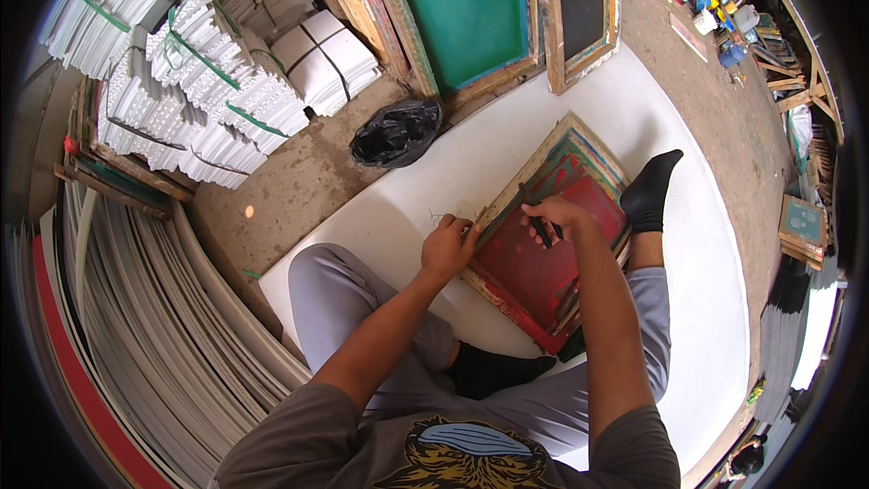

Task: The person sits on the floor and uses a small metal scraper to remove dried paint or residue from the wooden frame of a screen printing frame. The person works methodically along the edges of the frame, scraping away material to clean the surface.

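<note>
A wooden screen printing frame [529, 258] with a red-stained panel lies tilted between my legs, on at least one other paint-smeared frame [593, 147]. My left hand [446, 252] is closed at its left edge, fingers curled against the wood. Thin loose strands [442, 216] stick out just beyond those fingers. Above the red panel, my right hand [559, 215] is wrapped round dark-handled pliers [543, 231], their head pointing toward the frame's upper left edge. Part of the pliers is hidden by my fingers.
I sit on a white mat [715, 308]. A black plastic bag [396, 133] lies beyond its edge, near strapped white stacks [195, 81]. Large screen frames [462, 14] lean at the back. Curved sheets [172, 308] stand at left; paint containers [706, 23] clutter the far right.
</note>
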The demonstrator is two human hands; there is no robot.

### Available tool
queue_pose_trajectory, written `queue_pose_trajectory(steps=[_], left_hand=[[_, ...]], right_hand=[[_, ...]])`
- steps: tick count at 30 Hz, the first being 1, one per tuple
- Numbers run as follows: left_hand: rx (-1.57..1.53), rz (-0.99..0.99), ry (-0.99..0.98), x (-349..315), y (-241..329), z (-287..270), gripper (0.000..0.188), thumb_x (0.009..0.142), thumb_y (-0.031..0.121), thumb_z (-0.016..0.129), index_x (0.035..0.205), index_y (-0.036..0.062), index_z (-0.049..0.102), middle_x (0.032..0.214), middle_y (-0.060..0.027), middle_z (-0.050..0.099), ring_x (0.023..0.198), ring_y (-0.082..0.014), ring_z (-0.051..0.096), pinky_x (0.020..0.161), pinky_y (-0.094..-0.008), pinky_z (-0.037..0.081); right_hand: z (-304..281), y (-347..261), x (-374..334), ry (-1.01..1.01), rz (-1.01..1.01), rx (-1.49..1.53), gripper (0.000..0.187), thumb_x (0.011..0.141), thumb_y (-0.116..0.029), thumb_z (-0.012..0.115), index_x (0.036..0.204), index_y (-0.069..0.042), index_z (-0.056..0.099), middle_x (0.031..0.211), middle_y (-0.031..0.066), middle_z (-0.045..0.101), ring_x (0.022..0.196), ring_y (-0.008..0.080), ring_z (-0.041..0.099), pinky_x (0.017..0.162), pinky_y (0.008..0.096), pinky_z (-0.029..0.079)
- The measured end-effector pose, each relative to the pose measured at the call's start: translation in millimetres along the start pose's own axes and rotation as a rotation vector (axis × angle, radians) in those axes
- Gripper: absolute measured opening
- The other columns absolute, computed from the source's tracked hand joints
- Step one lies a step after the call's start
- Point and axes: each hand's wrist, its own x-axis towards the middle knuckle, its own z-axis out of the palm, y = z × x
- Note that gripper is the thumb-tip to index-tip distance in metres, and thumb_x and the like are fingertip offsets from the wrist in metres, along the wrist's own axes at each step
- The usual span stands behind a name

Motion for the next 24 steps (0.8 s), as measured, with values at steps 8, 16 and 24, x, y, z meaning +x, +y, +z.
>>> queue_pose_trajectory(steps=[8,16,24], left_hand=[[0.008,0.014,0.01,0.3,-0.8,0.3,0.035,0.1,0.041,0.065,0.107,0.0092,0.077,0.106,-0.0132,0.069,0.088,-0.0347,0.072,0.079,-0.0453,0.057],[0.037,-0.012,-0.005,0.2,6.3,-1.5,0.033,0.101,0.039,0.063,0.107,0.009,0.076,0.108,-0.0129,0.069,0.09,-0.0354,0.072,0.08,-0.0462,0.057],[0.032,-0.031,-0.026,2.0,4.8,2.5,0.034,0.102,0.04,0.062,0.108,0.0094,0.075,0.108,-0.0127,0.069,0.091,-0.0356,0.072,0.08,-0.0465,0.057]], right_hand=[[25.1,1.0,1.9,0.239,-0.116,-0.15,0.022,0.088,-0.019,0.072,0.083,0.0,0.064,0.066,0.0093,0.064,0.05,0.0217,0.062,0.044,0.0379,0.05],[48.5,0.3,-5.1,0.486,-0.211,-0.34,0.021,0.084,-0.014,0.062,0.079,0.007,0.066,0.062,0.0155,0.066,0.046,0.0237,0.064,0.043,0.039,0.051],[60.4,0.3,-6.3,0.786,-0.203,-0.665,0.032,0.086,-0.018,0.06,0.101,0.006,0.073,0.094,0.0295,0.074,0.089,0.043,0.075,0.082,0.0531,0.059]])
